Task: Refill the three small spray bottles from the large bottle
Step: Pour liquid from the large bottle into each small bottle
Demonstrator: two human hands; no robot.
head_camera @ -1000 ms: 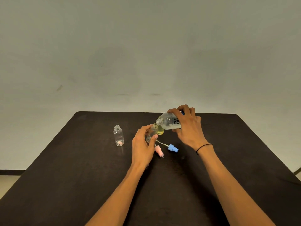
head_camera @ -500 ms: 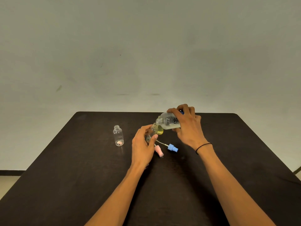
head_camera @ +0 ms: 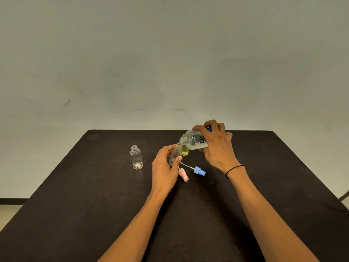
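Frosted plastic large bottle [head_camera: 193,142] is tipped nearly on its side above the table, mouth pointing left and slightly down, black lettering on its side. Right hand [head_camera: 217,146] grips its body from above, fingers curled over the far side, thumb across the near side. A bit of blue shows behind the fingers; can't tell what it is.

Bottle mouth sits right at the open neck of a small clear bottle [head_camera: 175,153], touching or just above it; can't tell which. That small bottle is tilted, neck leaning right toward the large one. Left hand [head_camera: 164,172] holds it, thumb on the near side, fingers wrapped round the far side, clamped on the lower body. Liquid level inside it can't be made out.

Second small bottle [head_camera: 185,151] stands just behind and right of the held one, under the large bottle, with yellow liquid in it. Mostly hidden, so the top isn't readable.

Third small bottle [head_camera: 136,157] stands upright well to the left, apart from both hands, neck open, clear, with a small pink piece at the bottom.

Two spray tops lie on the table near the left hand: pink spray top [head_camera: 183,174] just right of the thumb, blue spray top [head_camera: 199,170] further right, its white tube running back toward the held bottle.

Dark table [head_camera: 94,205] carries everything. Black band [head_camera: 234,169] round the right wrist. Pale wall [head_camera: 170,53] behind.
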